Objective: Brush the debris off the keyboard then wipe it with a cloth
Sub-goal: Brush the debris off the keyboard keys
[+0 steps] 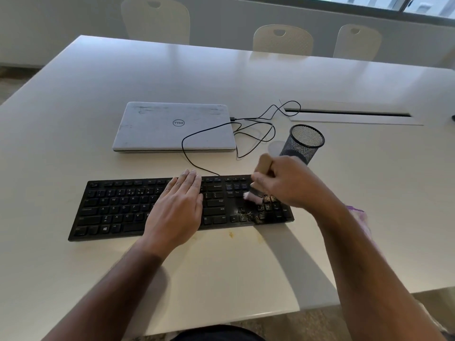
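Note:
A black keyboard (118, 207) lies across the white table (221, 77). My left hand (178, 207) rests flat on its middle keys with straight fingers. My right hand (288, 183) grips a small brush (263, 164) with a wooden handle; the pale bristles touch the keys between the main block and the number pad. Brownish crumbs of debris (264, 210) cover the number pad and arrow keys. A few specks lie on the table in front of the keyboard. A purple and white cloth (360, 217) lies to the right, partly hidden by my right forearm.
A closed grey laptop (172, 126) sits behind the keyboard, with a looping black cable (256, 129) beside it. A black mesh pen cup (304, 142) stands just behind my right hand. A cable slot (349, 113) is cut in the table. Chairs (283, 40) line the far edge.

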Demonstrator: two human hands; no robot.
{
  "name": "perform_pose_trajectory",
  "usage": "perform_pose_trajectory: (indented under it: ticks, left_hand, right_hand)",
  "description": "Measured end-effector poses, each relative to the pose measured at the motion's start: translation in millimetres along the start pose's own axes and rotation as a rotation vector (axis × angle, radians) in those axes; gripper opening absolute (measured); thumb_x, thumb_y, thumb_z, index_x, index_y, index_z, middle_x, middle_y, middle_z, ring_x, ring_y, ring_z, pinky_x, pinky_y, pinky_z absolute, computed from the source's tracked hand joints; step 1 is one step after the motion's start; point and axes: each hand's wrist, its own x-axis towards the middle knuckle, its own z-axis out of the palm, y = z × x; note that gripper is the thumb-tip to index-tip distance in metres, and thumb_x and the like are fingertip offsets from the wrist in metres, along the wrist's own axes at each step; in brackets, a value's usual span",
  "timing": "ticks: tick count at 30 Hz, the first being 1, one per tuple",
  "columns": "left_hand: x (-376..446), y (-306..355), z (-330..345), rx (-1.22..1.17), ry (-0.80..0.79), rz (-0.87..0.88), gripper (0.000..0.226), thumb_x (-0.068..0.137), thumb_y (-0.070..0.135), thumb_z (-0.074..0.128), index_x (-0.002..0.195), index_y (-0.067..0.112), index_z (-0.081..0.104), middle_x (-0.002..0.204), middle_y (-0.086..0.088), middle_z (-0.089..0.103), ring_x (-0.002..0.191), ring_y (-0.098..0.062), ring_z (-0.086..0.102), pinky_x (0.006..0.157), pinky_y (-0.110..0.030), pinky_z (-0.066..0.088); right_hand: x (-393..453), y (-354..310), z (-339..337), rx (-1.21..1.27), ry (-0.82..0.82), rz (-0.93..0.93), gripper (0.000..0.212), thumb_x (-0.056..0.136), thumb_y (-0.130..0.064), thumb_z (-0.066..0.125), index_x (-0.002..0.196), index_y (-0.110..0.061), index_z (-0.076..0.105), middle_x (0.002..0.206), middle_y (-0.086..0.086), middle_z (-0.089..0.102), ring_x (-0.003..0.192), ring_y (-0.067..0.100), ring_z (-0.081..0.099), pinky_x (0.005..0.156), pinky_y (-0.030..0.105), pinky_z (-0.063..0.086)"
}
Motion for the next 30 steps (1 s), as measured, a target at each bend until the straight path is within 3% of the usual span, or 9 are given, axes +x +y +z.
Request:
perform_pose_trajectory:
  ticks: [5, 8, 11, 13, 15, 17, 21, 23, 30]
  left_hand:
    - [0, -1, 1, -0.003, -0.003, -0.004, 0.061, 0.104, 0.036, 0.022, 0.157, 0.01, 0.032, 0.164, -0.007, 0.029, 0.155, -0.014, 0.018, 0.127, -0.036, 0.017]
    - [0, 0, 1, -0.004, -0.001, -0.002, 0.061, 0.104, 0.036, 0.022, 0.157, 0.01, 0.033, 0.164, -0.007, 0.029, 0.154, -0.015, 0.018, 0.127, -0.036, 0.017]
    - [0, 0, 1, -0.005, -0.001, -0.003, 0.061, 0.104, 0.036, 0.022, 0.157, 0.01, 0.032, 0.164, -0.007, 0.029, 0.155, -0.014, 0.018, 0.127, -0.035, 0.015]
    - [0, 0, 0, -0.008, -0.001, -0.004, 0.061, 0.103, 0.037, 0.021, 0.157, 0.01, 0.033, 0.164, -0.007, 0.03, 0.155, -0.014, 0.018, 0.127, -0.036, 0.016]
    - [0, 0, 0, -0.011, 0.001, -0.002, 0.062, 0.103, 0.037, 0.02, 0.157, 0.009, 0.033, 0.164, -0.008, 0.03, 0.154, -0.015, 0.019, 0.127, -0.037, 0.017]
    - [0, 0, 0, -0.014, 0.0, 0.003, 0.062, 0.103, 0.037, 0.021, 0.157, 0.009, 0.033, 0.164, -0.008, 0.03, 0.154, -0.015, 0.019, 0.127, -0.037, 0.017]
    - [0, 0, 0, -0.005, -0.001, 0.003, 0.061, 0.104, 0.036, 0.021, 0.157, 0.009, 0.033, 0.163, -0.008, 0.03, 0.154, -0.015, 0.019, 0.127, -0.037, 0.017]
    - [0, 0, 0, -0.005, 0.0, 0.003, 0.061, 0.104, 0.037, 0.021, 0.157, 0.009, 0.033, 0.163, -0.008, 0.031, 0.154, -0.015, 0.019, 0.127, -0.037, 0.017]
    - [0, 0, 0, -0.01, -0.001, -0.002, 0.061, 0.104, 0.037, 0.02, 0.157, 0.01, 0.033, 0.164, -0.007, 0.03, 0.154, -0.014, 0.017, 0.127, -0.036, 0.016]
  right_hand:
    - [12, -2, 6, 0.153, 0.287, 0.112, 0.024, 0.103, -0.033, 0.065, 0.088, -0.015, 0.073, 0.073, -0.003, 0.073, 0.073, 0.014, 0.072, 0.078, 0.037, 0.058]
    - [16, -3, 20, 0.159, 0.332, 0.148, 0.026, 0.104, -0.032, 0.064, 0.09, -0.012, 0.074, 0.074, -0.001, 0.073, 0.074, 0.017, 0.072, 0.079, 0.039, 0.059]
    - [10, -6, 21, 0.058, 0.29, 0.17, 0.034, 0.103, -0.027, 0.062, 0.072, -0.014, 0.062, 0.069, 0.0, 0.067, 0.069, 0.021, 0.068, 0.068, 0.034, 0.054]
    - [4, -7, 15, -0.017, 0.175, 0.176, 0.038, 0.1, -0.022, 0.061, 0.064, -0.012, 0.055, 0.064, 0.002, 0.063, 0.064, 0.024, 0.065, 0.058, 0.032, 0.046]
    - [-1, -7, 8, -0.064, 0.053, 0.166, 0.036, 0.096, -0.02, 0.061, 0.062, -0.01, 0.056, 0.061, 0.004, 0.064, 0.063, 0.028, 0.066, 0.058, 0.036, 0.049]
    - [-2, -3, -1, -0.038, 0.044, 0.147, 0.033, 0.096, -0.021, 0.063, 0.065, -0.01, 0.058, 0.064, 0.005, 0.067, 0.065, 0.028, 0.069, 0.063, 0.038, 0.054]
    - [9, 7, -19, 0.222, 0.272, 0.16, 0.026, 0.103, -0.028, 0.066, 0.088, -0.009, 0.074, 0.072, 0.007, 0.074, 0.072, 0.028, 0.074, 0.072, 0.044, 0.062]
    - [19, 9, -16, 0.273, 0.3, 0.155, 0.024, 0.103, -0.029, 0.066, 0.094, -0.009, 0.076, 0.073, 0.005, 0.075, 0.074, 0.028, 0.075, 0.076, 0.049, 0.064]
    - [38, 27, -10, 0.225, 0.014, 0.1, 0.011, 0.101, -0.022, 0.069, 0.093, -0.017, 0.073, 0.08, 0.005, 0.077, 0.07, 0.014, 0.072, 0.073, 0.034, 0.057]
